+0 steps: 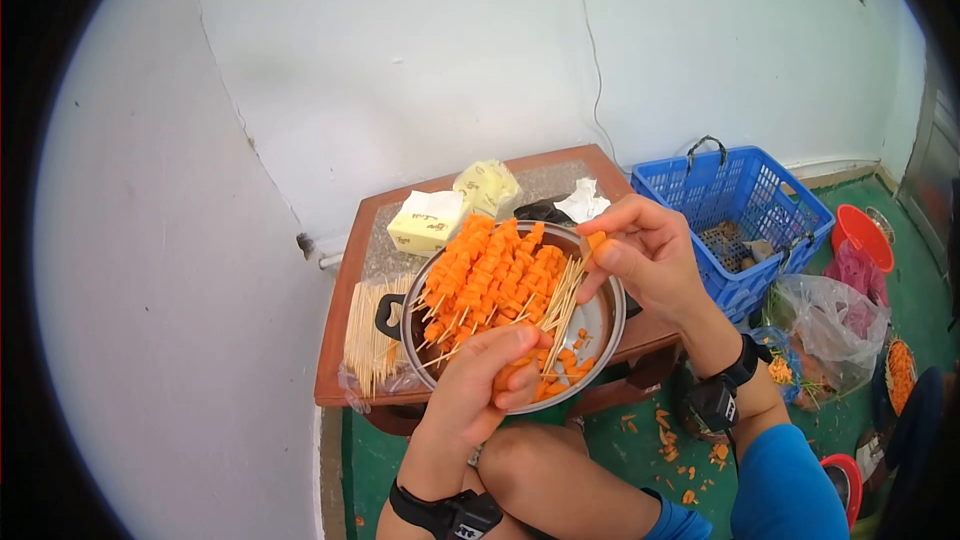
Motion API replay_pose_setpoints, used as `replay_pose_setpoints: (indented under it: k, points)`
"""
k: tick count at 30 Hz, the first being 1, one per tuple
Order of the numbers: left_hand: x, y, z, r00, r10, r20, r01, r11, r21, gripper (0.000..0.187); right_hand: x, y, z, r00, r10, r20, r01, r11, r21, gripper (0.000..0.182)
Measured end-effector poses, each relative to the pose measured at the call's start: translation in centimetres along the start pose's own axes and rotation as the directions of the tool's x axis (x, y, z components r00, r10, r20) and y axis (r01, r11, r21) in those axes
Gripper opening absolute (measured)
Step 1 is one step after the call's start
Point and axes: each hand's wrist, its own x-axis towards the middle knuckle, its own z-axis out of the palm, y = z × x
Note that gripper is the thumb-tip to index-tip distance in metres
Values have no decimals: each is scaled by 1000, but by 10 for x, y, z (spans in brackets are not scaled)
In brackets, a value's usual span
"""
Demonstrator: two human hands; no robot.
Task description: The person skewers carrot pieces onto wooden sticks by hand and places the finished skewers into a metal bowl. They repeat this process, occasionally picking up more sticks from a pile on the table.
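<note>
A round metal pot (607,345) with black handles stands on the small table in front of me. Carrot skewers (490,270) are piled in it, their bare stick ends (562,305) pointing various ways. Loose carrot pieces (570,368) lie at the pot's near right side. My right hand (650,255) pinches a small carrot piece (596,240) between thumb and fingertips over the pot's right rim. My left hand (480,380) is curled over the near rim, with orange carrot showing between its fingers. Whether it also grips a stick cannot be made out.
Bare bamboo sticks (372,335) lie in plastic left of the pot. Behind are yellow tissue packs (428,222) and crumpled white paper (582,201). A blue crate (740,190), red basin (862,238) and plastic bags (828,325) stand on the green floor, with carrot scraps (690,455).
</note>
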Motion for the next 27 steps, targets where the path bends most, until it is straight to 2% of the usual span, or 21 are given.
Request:
replay_pose_setpoints:
  k: [1, 2, 3, 4, 5, 8, 9, 10, 11, 14, 16, 17, 18, 19, 20, 22, 23, 24, 25, 26, 27]
  points:
    - [0, 1, 3, 984, 169, -56, -146, 946, 290, 21, 0, -2, -1, 999, 20, 36, -21, 1000, 16, 19]
    - [0, 2, 4, 938, 343, -59, -253, 789, 559, 20, 1, -3, -3, 997, 39, 73, -42, 999, 31, 18]
    - [2, 0, 2, 938, 343, -57, -254, 788, 561, 20, 1, -7, -4, 997, 37, 73, -39, 999, 30, 18]
    - [7, -4, -2, 753, 647, 121, -461, 387, 799, 20, 1, -12, -4, 992, 95, 81, -98, 995, 22, 18]
    - [9, -5, -5, 490, 780, 389, -495, -118, 861, 21, 2, -14, -4, 984, 154, 88, -156, 988, 15, 18]
    - [9, -5, -3, 449, 783, 431, -476, -198, 857, 20, 1, -15, -2, 967, 253, 0, -253, 967, 42, 17]
    - [5, -3, -1, 448, 783, 432, -476, -200, 857, 20, 0, -12, -1, 968, 252, 1, -252, 967, 42, 17]
    - [-1, 2, 1, 766, 630, 126, -453, 391, 801, 20, -3, -8, 0, 974, 226, 17, -227, 972, 61, 17]
    - [-4, 5, 3, 968, 247, -51, -186, 836, 515, 20, -4, -6, 0, 979, 199, 32, -201, 976, 80, 17]
    - [-2, 5, 0, 986, 160, -40, -131, 909, 396, 19, -3, -9, 3, 979, 163, 126, -175, 981, 87, 17]
    - [-1, 2, 0, 993, 116, -31, -99, 937, 335, 19, -1, -10, 5, 980, 173, 95, -180, 981, 74, 16]
    - [1, -3, 1, 876, 483, -4, -353, 645, 678, 18, -2, -10, 8, 980, 196, 44, -199, 977, 82, 16]
    - [2, -6, 2, 648, 743, 167, -433, 179, 884, 16, -3, -10, 10, 975, 221, -7, -220, 971, 91, 15]
    - [5, -8, 0, 562, 786, 258, -480, 56, 876, 15, -4, -9, 12, 975, 222, -5, -220, 971, 91, 15]
    - [3, -7, 2, 561, 787, 255, -479, 57, 876, 15, -5, -8, 14, 957, 291, 1, -291, 957, 22, 15]
    - [-2, -4, 12, 899, 437, -32, -314, 694, 648, 19, -9, -3, 19, 933, 361, 4, -360, 932, -48, 15]
    - [-2, -3, 10, 899, 436, -33, -313, 695, 647, 19, -11, 3, 21, 930, 355, 96, -355, 935, -8, 16]
    - [-2, -1, 7, 950, 307, -64, -242, 847, 474, 21, -13, 9, 22, 921, 341, 186, -353, 935, 31, 16]
    - [-1, 1, 5, 983, 170, -64, -146, 950, 277, 23, -12, 13, 25, 942, 308, 131, -313, 949, 25, 16]
    - [-1, 1, 8, 983, 172, -67, -148, 950, 275, 23, -10, 12, 26, 941, 310, 134, -316, 948, 25, 16]
    - [0, 0, 13, 937, 336, -100, -273, 879, 391, 24, -7, 8, 26, 942, 328, 74, -329, 944, 7, 16]
